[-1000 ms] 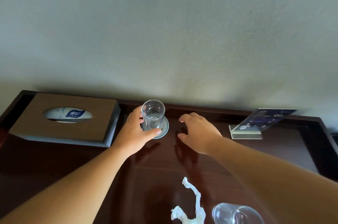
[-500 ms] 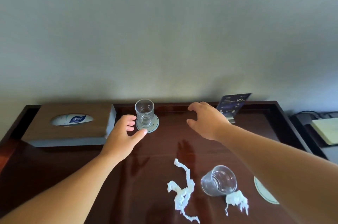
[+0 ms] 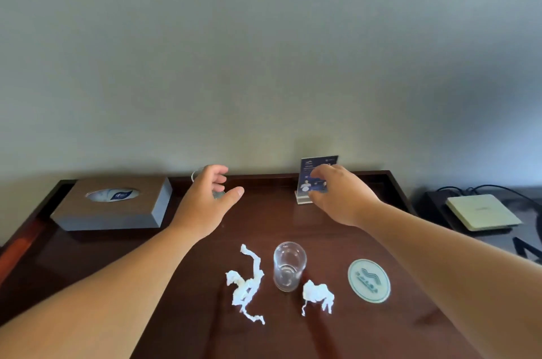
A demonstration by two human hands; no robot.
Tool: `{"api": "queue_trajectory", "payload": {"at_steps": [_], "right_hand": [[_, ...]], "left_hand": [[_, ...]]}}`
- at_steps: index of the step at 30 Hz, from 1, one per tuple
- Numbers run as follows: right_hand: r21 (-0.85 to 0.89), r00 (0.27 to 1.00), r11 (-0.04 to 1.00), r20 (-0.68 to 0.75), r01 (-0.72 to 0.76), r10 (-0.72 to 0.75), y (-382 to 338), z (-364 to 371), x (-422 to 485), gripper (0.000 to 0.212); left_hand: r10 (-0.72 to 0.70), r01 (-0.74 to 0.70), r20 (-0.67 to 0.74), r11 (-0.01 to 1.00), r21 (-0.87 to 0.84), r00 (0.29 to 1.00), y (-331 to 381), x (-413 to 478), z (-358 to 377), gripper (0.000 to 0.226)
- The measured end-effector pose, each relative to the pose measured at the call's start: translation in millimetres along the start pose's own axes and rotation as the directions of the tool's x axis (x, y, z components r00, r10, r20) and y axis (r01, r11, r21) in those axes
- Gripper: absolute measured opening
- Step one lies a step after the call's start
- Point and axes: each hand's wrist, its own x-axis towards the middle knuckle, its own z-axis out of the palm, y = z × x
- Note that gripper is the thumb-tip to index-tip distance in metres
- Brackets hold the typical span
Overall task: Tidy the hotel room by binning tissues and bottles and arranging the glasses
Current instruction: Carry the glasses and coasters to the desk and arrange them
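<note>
On the dark wooden table (image 3: pixel 146 256) a clear glass (image 3: pixel 289 266) stands between two crumpled white tissues, a long twisted tissue (image 3: pixel 247 282) to its left and a small tissue (image 3: pixel 318 295) to its right. A round pale coaster (image 3: pixel 368 280) lies bare to the right. My left hand (image 3: pixel 205 206) hovers open in front of a second glass (image 3: pixel 196 175) on its coaster at the back, hiding most of it. My right hand (image 3: pixel 340 194) hangs open in front of the blue sign stand (image 3: pixel 318 165), holding nothing.
A brown tissue box (image 3: pixel 114 203) sits at the back left. A raised rim runs along the table's back and right sides. Beyond the right edge lie a pale flat box (image 3: pixel 481 212) and black cables. A grey wall stands right behind the table.
My left hand let go of the back glass, which stands on its coaster, and drew back open. The view swung right and down, bringing the front glass, both tissues and the bare coaster into sight.
</note>
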Motion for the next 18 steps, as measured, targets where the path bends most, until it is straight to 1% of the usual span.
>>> {"api": "queue_trajectory", "payload": {"at_steps": [4,8,13,18], "right_hand": [[0.015,1.0,1.0,-0.021,0.004,-0.004,25.9,-23.7,-34.7,0.044],[0.032,0.999,0.999,-0.032,-0.004,0.005,44.5,-35.7,-64.0,0.046],[0.028,0.998,0.999,-0.043,-0.036,0.037,60.7,-37.3,-91.9,0.047],[0.021,0.994,0.997,-0.069,-0.08,0.081,68.4,-36.7,-106.4,0.047]], "left_hand": [[0.053,-0.053,-0.01,0.999,0.014,0.999,45.1,-26.1,19.7,0.039],[0.084,-0.085,0.022,0.996,0.024,0.996,72.8,-47.6,38.4,0.039],[0.106,-0.107,0.06,0.994,0.018,0.993,83.6,-63.5,55.7,0.041],[0.114,-0.115,0.076,0.993,0.01,0.991,81.4,-64.7,57.1,0.041]]}}
